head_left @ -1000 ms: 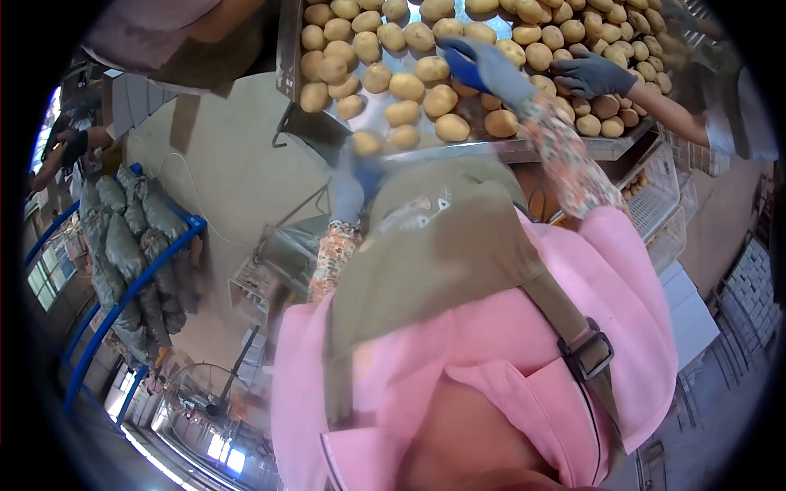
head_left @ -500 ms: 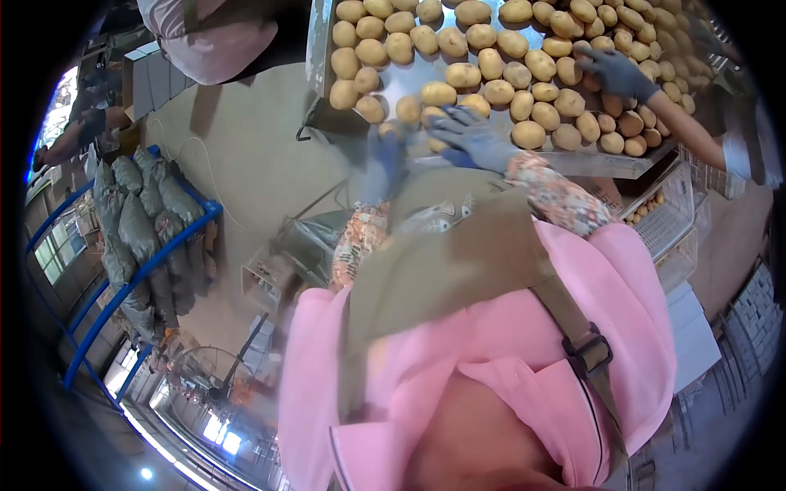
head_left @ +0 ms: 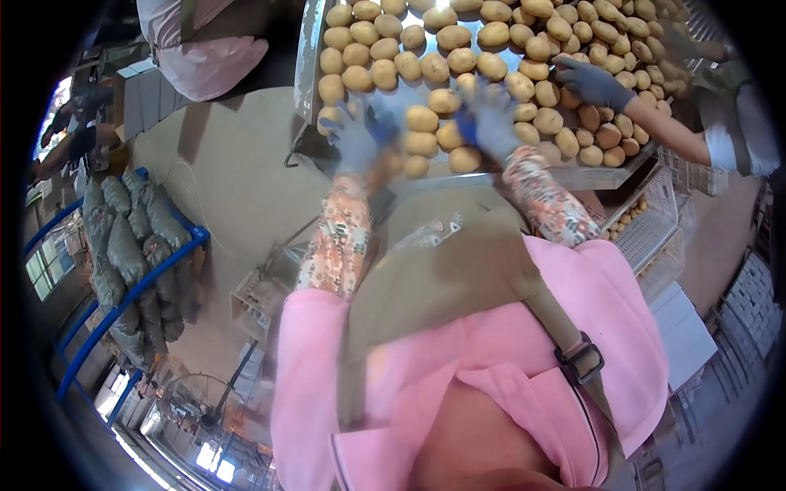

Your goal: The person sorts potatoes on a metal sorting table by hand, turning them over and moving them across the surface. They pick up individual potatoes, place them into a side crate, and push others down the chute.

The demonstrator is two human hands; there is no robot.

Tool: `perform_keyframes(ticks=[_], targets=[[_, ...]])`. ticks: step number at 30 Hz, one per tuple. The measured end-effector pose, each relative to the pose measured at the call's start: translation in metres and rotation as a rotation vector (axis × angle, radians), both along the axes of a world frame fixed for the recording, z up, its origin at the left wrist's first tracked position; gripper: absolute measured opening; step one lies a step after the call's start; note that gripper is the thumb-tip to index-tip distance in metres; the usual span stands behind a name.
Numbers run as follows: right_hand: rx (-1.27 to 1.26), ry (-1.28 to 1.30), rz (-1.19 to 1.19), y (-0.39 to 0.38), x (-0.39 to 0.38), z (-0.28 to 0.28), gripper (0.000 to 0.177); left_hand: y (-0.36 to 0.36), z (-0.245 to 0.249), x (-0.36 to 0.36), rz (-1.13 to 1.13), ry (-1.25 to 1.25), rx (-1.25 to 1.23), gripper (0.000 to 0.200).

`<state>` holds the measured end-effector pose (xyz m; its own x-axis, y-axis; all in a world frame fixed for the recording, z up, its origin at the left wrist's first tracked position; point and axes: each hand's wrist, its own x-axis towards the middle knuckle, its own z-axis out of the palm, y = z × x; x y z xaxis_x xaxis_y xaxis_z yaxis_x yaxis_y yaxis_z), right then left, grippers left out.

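Many yellow potatoes point(head_left: 453, 37) lie on a metal table point(head_left: 540, 177) with a raised rim. My left hand point(head_left: 358, 137), in a grey-blue glove, is over the table's near left corner with its fingers spread, beside a few potatoes. My right hand point(head_left: 491, 123), gloved alike and blurred, reaches over potatoes near the front edge with its fingers apart. Between my hands sits a small group of potatoes point(head_left: 422, 119). Floral sleeves cover both my forearms.
A co-worker's gloved hand point(head_left: 594, 84) rests on potatoes at the right. Another person point(head_left: 205, 53) is at the upper left. Plastic crates point(head_left: 651, 221) stand below the table on the right. Filled sacks point(head_left: 127, 233) lie by a blue rail point(head_left: 135, 290) at the left.
My left hand has moved left and forward, its fingers now visibly spread. My right hand has shifted forward and right. Several potatoes now lie grouped between them. The view has shifted slightly.
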<state>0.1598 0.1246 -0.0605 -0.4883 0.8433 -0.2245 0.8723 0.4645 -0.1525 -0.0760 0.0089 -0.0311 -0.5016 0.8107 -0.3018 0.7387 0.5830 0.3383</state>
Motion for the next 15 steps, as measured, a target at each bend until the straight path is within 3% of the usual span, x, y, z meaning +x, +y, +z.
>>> perform_keyframes(ticks=[1,2,3,4,5,6,7,9,10,12,13,14,15], targets=[[-0.025,0.069,0.132,-0.024,-0.013,0.021,0.056,-0.002,-0.005,0.010,-0.103,0.115,-0.104,0.074],[-0.075,-0.112,0.309,-0.035,-0.023,0.030,0.056,-0.008,-0.019,0.017,-0.207,0.232,-0.207,0.072],[-0.131,0.089,0.333,-0.047,-0.022,0.033,0.051,-0.025,-0.048,0.023,-0.316,0.444,-0.140,0.069],[0.026,0.076,0.533,-0.045,-0.022,0.030,0.043,-0.042,-0.067,0.029,-0.425,0.655,-0.075,0.066],[-0.271,0.162,0.548,-0.034,-0.025,0.037,0.039,-0.036,-0.024,0.040,-0.313,0.208,-0.189,0.061],[-0.564,0.249,0.549,-0.015,-0.028,0.040,0.034,-0.044,-0.019,0.046,-0.330,0.209,-0.184,0.061],[-0.680,0.615,0.320,0.012,-0.029,-0.008,0.032,-0.050,-0.017,0.051,-0.251,0.134,-0.184,0.062],[-0.813,1.039,-0.223,0.054,-0.033,-0.002,0.033,-0.060,-0.008,0.057,-0.185,0.054,-0.186,0.064],[-0.840,1.089,-0.516,0.082,-0.041,0.058,0.035,-0.061,-0.001,0.057,-0.170,0.047,-0.195,0.065],[0.118,0.699,-0.145,0.137,-0.044,0.053,0.045,-0.059,-0.003,0.051,-0.156,0.041,-0.202,0.066],[0.122,0.699,-0.146,0.133,-0.047,0.042,0.045,-0.059,-0.010,0.047,-0.180,0.065,-0.217,0.067],[0.150,0.276,-0.159,0.123,-0.058,0.026,0.045,-0.059,-0.018,0.043,-0.202,0.092,-0.232,0.067],[0.102,0.152,-0.126,0.106,-0.065,0.025,0.046,-0.057,-0.021,0.041,-0.229,0.134,-0.250,0.066]])
